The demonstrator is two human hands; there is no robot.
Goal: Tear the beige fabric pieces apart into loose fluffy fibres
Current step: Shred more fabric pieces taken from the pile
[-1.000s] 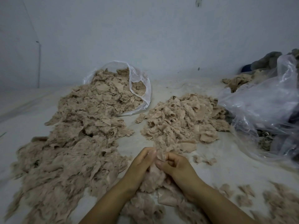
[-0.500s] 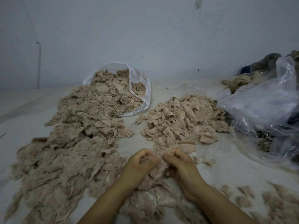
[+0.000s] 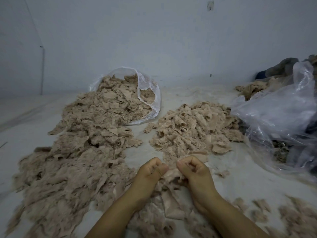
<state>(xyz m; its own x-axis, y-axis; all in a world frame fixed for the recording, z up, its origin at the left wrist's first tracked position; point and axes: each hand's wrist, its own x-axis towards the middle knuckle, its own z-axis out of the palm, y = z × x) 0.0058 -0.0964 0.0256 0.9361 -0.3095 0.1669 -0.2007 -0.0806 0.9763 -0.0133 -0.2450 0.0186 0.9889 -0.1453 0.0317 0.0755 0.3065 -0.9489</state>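
Note:
Low in the middle of the view, my left hand (image 3: pixel 151 170) and my right hand (image 3: pixel 193 170) both grip one small beige fabric piece (image 3: pixel 172 175) with curled fingers, thumbs close together. The piece is stretched between them. A long heap of torn beige fibres (image 3: pixel 77 160) spreads on the left. A smaller pile of beige fabric pieces (image 3: pixel 193 127) lies just beyond my hands. More beige scraps (image 3: pixel 171 206) lie under my wrists.
An open clear plastic bag (image 3: pixel 147 93) holding beige fabric lies at the back left of centre. A large crumpled clear bag (image 3: pixel 277 114) stands at the right, with dark cloth (image 3: pixel 281 67) behind it. Loose scraps (image 3: pixel 291 217) lie at lower right. A plain wall rises behind.
Both hands have curled tighter into fists around the fabric piece and moved slightly apart, with the piece pulled between them.

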